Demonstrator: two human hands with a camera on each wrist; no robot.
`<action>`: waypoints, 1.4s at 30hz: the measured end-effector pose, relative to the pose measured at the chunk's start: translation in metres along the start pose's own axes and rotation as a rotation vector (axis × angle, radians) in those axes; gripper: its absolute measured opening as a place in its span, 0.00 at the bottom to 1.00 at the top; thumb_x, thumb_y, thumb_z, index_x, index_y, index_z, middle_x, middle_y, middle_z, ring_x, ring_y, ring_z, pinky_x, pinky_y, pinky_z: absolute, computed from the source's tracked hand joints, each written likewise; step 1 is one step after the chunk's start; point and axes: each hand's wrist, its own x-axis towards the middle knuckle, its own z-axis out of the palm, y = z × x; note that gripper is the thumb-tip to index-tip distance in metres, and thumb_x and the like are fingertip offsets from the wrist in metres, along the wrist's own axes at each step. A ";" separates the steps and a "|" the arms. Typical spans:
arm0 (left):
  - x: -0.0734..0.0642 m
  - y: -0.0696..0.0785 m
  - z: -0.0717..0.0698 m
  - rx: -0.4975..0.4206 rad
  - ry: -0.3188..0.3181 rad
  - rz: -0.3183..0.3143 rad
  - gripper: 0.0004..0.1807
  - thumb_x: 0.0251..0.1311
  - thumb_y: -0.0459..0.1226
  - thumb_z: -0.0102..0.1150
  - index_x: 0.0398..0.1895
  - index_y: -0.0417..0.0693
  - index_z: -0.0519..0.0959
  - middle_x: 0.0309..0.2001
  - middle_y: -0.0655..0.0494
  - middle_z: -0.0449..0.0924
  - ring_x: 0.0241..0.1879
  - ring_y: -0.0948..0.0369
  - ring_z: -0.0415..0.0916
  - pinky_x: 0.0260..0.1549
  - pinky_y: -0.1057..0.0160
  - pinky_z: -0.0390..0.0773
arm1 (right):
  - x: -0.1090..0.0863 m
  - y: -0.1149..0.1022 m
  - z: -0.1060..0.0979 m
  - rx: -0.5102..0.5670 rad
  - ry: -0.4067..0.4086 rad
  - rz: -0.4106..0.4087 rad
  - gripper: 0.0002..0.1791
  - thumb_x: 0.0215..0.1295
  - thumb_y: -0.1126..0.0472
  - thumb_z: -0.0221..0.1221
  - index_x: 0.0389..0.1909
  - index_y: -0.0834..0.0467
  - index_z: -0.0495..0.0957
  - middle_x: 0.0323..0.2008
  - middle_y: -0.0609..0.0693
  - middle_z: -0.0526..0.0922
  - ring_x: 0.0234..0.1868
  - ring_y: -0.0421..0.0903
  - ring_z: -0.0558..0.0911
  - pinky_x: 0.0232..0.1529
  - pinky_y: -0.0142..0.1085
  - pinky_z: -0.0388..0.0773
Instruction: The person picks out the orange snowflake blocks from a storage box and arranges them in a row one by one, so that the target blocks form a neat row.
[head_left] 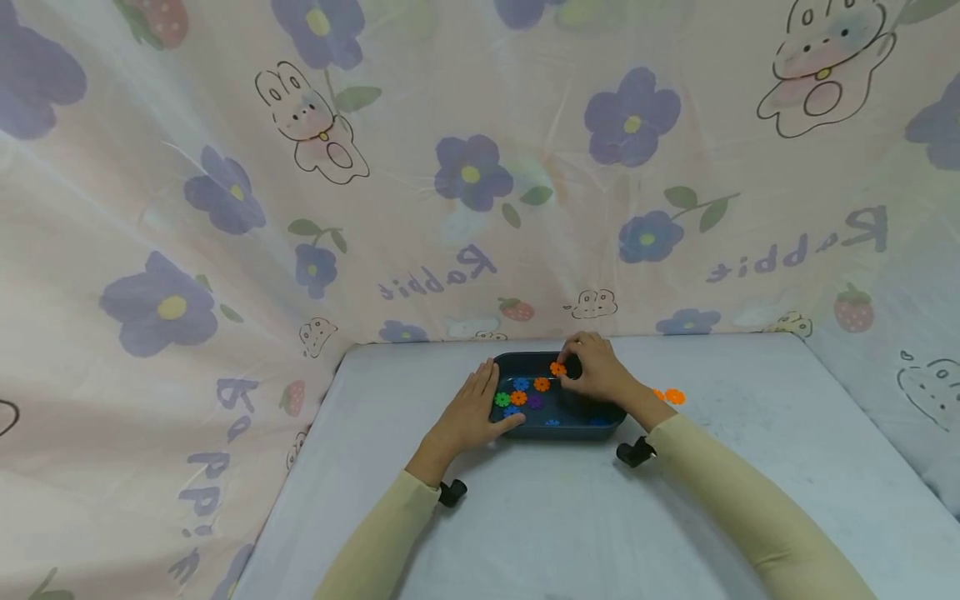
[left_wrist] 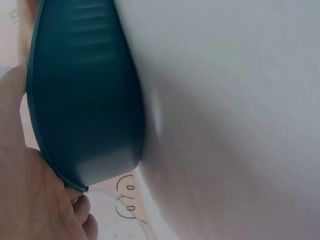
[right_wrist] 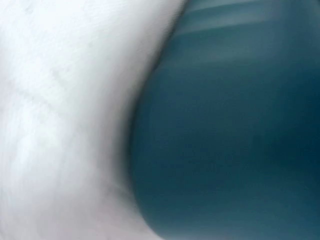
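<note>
A dark blue-green tray (head_left: 570,432) sits on the white table with several small flower-shaped plastic pieces in it: orange (head_left: 519,398), green (head_left: 502,400), blue (head_left: 512,412) and purple (head_left: 535,402). The left hand (head_left: 468,414) rests along the tray's left side, fingers straight and thumb over the near rim. In the left wrist view, that hand (left_wrist: 30,195) lies against the rim beside the tray's outer wall (left_wrist: 90,95). Over the tray's far part, the right hand (head_left: 597,371) pinches an orange flower piece (head_left: 557,368). The right wrist view is blurred and shows only the tray's wall (right_wrist: 225,130) and tabletop.
Two orange flower pieces (head_left: 675,397) lie on the table right of the tray, one partly hidden by the right wrist. A patterned curtain (head_left: 525,242) hangs behind the table (head_left: 540,517) and along its sides. Each wrist carries a small black camera (head_left: 452,493).
</note>
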 end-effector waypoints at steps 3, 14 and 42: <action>0.000 0.001 -0.002 -0.003 -0.004 -0.001 0.63 0.71 0.76 0.42 0.89 0.41 0.37 0.89 0.45 0.33 0.88 0.50 0.34 0.85 0.49 0.42 | -0.002 -0.001 -0.007 0.008 0.041 -0.012 0.15 0.59 0.57 0.76 0.44 0.55 0.84 0.61 0.60 0.79 0.66 0.64 0.71 0.68 0.65 0.65; 0.000 0.001 -0.003 0.003 -0.005 0.007 0.62 0.72 0.74 0.44 0.88 0.40 0.37 0.89 0.43 0.34 0.87 0.49 0.35 0.85 0.48 0.42 | -0.018 0.002 -0.030 0.017 0.162 -0.065 0.15 0.61 0.58 0.74 0.46 0.57 0.83 0.47 0.53 0.86 0.56 0.59 0.77 0.64 0.63 0.66; 0.000 -0.001 0.001 -0.001 0.000 0.012 0.62 0.72 0.74 0.44 0.89 0.41 0.37 0.89 0.45 0.32 0.88 0.50 0.33 0.85 0.47 0.44 | -0.089 0.055 -0.090 -0.068 0.183 0.090 0.15 0.57 0.62 0.75 0.43 0.59 0.83 0.43 0.59 0.87 0.48 0.60 0.82 0.55 0.62 0.68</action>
